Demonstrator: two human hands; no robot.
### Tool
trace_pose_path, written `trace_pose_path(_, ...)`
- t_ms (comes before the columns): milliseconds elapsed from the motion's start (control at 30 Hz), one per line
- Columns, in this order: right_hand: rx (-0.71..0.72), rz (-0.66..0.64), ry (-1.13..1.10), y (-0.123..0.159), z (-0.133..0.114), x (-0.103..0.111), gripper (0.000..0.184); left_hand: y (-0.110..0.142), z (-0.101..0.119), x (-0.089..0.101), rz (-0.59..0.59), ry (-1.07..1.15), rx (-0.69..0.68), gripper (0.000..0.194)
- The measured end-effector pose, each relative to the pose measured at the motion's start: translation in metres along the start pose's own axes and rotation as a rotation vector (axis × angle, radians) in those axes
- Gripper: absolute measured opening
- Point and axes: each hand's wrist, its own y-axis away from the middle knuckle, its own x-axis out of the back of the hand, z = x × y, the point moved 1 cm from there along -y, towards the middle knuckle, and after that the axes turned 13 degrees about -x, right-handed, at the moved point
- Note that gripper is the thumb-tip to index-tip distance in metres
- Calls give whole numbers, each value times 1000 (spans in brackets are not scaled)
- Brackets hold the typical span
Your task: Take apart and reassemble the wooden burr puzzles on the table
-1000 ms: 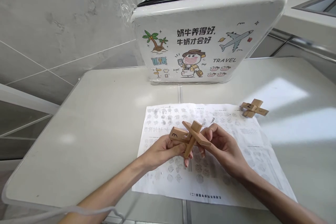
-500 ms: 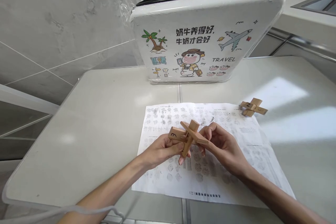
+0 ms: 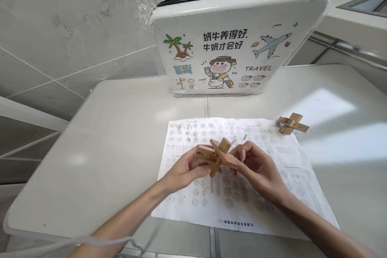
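Between my hands, above a printed sheet, is a wooden burr puzzle (image 3: 223,156) made of crossed sticks, one of them marked 3. My left hand (image 3: 189,171) grips its left side, thumb on the near stick. On the other side my right hand (image 3: 256,167) pinches the end of the slanted stick between thumb and fingers; its other fingers are curled and partly hidden. The printed sheet (image 3: 232,217) lies flat beneath, covered with small diagrams. A second crossed wooden puzzle (image 3: 292,123), marked 2, rests at the sheet's far right corner.
A white suitcase (image 3: 187,20) with cartoon prints, wrapped in clear plastic, stands at the back of the pale table (image 3: 99,145). A light cable (image 3: 90,241) crosses the lower left, by my left forearm. A grey wall (image 3: 75,16) rises behind.
The puzzle has turned slightly in my hands. My left fingertips that showed below it have drawn back, and the left thumb has shifted a little. The second puzzle stays put.
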Motion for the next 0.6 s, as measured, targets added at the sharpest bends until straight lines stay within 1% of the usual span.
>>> trace_pose_path(133,56,36,51,2,0,-5,23,4,-9,4,23,-57,-136,86)
trace_pose_path(200,75,42,67,2,0,-9,24,6,-14,3,56,-68,-146,106)
trace_pose_path(267,88,36,77,3,0,-12,25,6,-16,0,78,-49,-145,118)
trace_pose_path(333,96,24,92,4,-1,-15,25,6,-16,-4,97,-18,-157,117)
trace_pose_path(433,103,22,110,4,-1,-16,24,5,-15,-8,123,10,-170,105)
trace_pose_path(600,120,49,125,5,0,-14,25,5,-10,-8,159,-77,-159,100)
